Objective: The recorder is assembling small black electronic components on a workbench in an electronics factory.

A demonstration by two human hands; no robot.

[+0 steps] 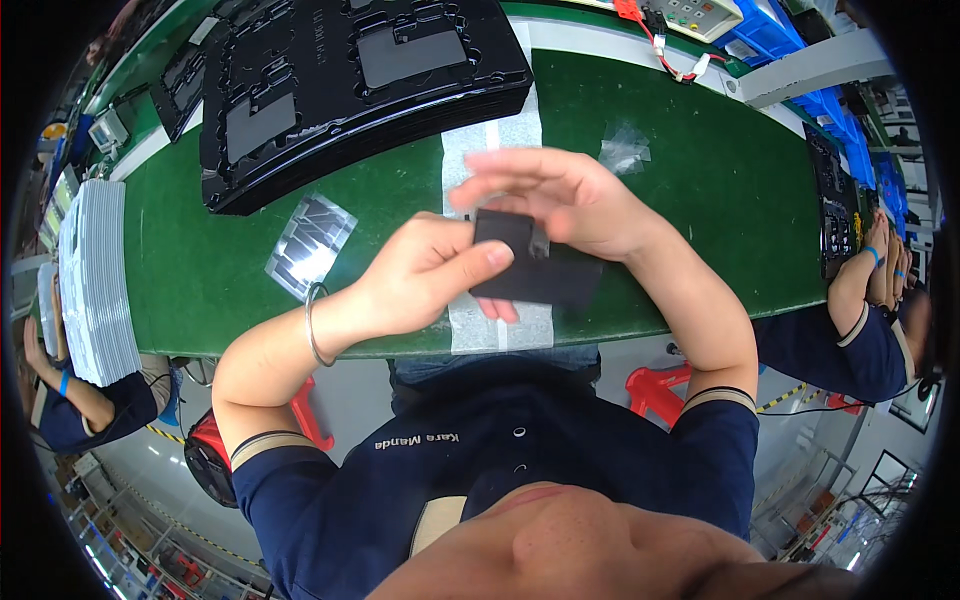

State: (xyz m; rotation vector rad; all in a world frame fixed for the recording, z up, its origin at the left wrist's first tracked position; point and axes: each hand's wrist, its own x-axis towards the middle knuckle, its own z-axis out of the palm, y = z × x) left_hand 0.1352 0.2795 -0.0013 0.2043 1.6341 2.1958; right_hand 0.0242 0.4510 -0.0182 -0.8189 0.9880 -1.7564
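My left hand (pixel 420 275) grips a flat black rectangular piece (pixel 548 275) by its left end, thumb on top and fingertips showing below. Its far end is blurred. Over the piece's right part hovers my right hand (pixel 570 200), fingers stretched out and slightly curved, the thumb close to a small greyish patch (pixel 540 245) on the black surface. Whether the thumb touches that patch I cannot tell. To the left of my hands lies a clear sheet with black shapes (pixel 312 245). Beneath the piece runs a pale strip of material (pixel 500 335) across the green table (pixel 690 230).
A tall stack of black moulded trays (pixel 380 110) stands at the back left. White sheets (pixel 100 280) are piled at the left edge. Crumpled clear film (pixel 625 150) lies behind my right hand. A grey post (pixel 820 70) and blue bins (pixel 850 130) stand at right; people sit on both sides.
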